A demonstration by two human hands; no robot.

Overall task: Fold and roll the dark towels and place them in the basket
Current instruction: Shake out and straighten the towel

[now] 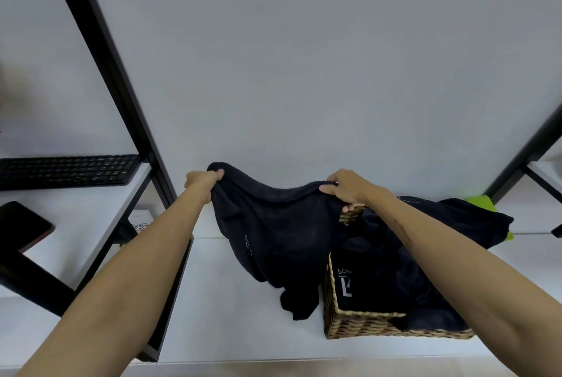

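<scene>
The wicker basket (pixel 365 325) shows only its near wall and left side; its right end and most of its inside are hidden behind the right forearm (pixel 456 242) and the dark towels heaped in it (pixel 395 279). The held towel (pixel 279 224) covers the fingers of both hands, so only knuckles show, and the pale lettering on it is too small to read. A green object (pixel 483 203) peeks out behind the heap, mostly hidden, and the keyboard (pixel 67 171) runs off the left edge.
</scene>
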